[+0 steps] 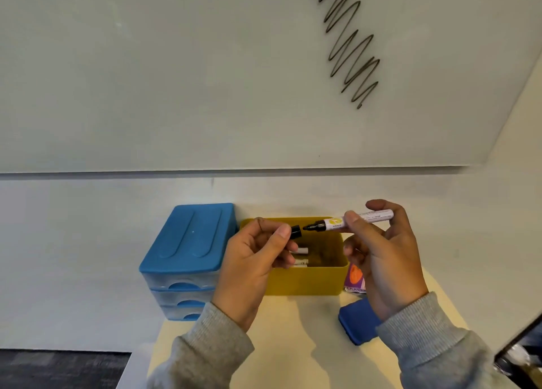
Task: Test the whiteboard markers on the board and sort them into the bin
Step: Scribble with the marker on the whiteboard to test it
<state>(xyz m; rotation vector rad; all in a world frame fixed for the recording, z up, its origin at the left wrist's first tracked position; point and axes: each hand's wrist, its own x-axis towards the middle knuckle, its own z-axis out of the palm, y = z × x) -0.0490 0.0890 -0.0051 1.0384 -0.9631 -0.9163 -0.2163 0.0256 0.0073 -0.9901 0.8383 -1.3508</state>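
Observation:
My right hand (384,256) grips a white whiteboard marker (366,218) with its black tip bare and pointing left. My left hand (255,259) pinches the marker's black cap (296,231), a short gap from the tip. Both hover over the yellow bin (308,280), which holds several white markers (300,256) partly hidden behind my left hand. A black zigzag scribble (349,39) marks the whiteboard (176,80) at the upper right.
A blue three-drawer unit (184,259) stands left of the bin on a pale table (293,344). A blue eraser (357,324) lies at the right under my wrist. A purple and orange pack (355,277) stands beside the bin.

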